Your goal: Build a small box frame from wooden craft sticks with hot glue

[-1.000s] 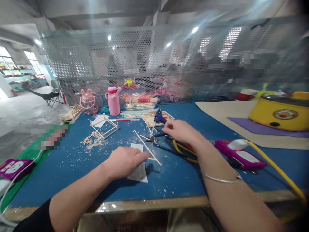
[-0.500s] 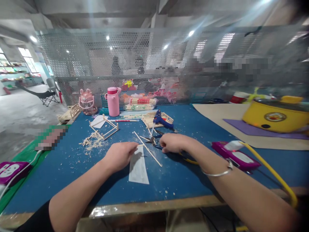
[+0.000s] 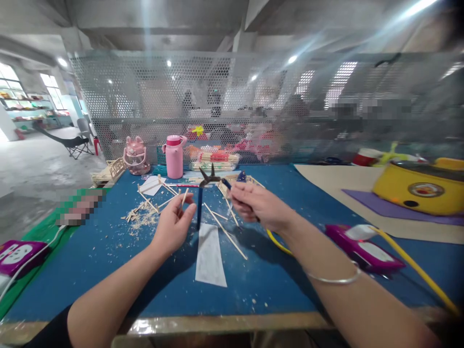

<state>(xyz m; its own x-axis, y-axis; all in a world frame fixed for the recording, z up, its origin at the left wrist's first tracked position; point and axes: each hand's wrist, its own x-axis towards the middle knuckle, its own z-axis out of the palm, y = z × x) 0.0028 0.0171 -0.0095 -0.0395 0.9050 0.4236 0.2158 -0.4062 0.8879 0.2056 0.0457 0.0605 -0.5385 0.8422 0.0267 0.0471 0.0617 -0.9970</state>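
My left hand [image 3: 174,222] pinches a short thin wooden stick [image 3: 184,196] upright between thumb and fingers. My right hand [image 3: 255,200] grips one handle of blue-handled cutting pliers [image 3: 208,180], raised above the table. The pliers' jaws are spread, and their other handle hangs down near my left fingertips. Below lie a white paper strip [image 3: 210,263] and a long thin stick [image 3: 234,241], with shorter sticks close by. Beyond my left hand stands a small frame of glued sticks [image 3: 148,198], next to a heap of stick offcuts [image 3: 139,216].
A blue glue gun [image 3: 241,177] is partly hidden behind my right hand. At the back stand a pink thermos [image 3: 174,157] and a clear pink bottle [image 3: 136,157]. On the right are a purple power strip [image 3: 366,249] with a yellow cable and a yellow electric pot [image 3: 420,186].
My right hand has picked the pliers up off the table and brought them, spread, toward my left hand. My left hand has shifted left and turned its stick upright.
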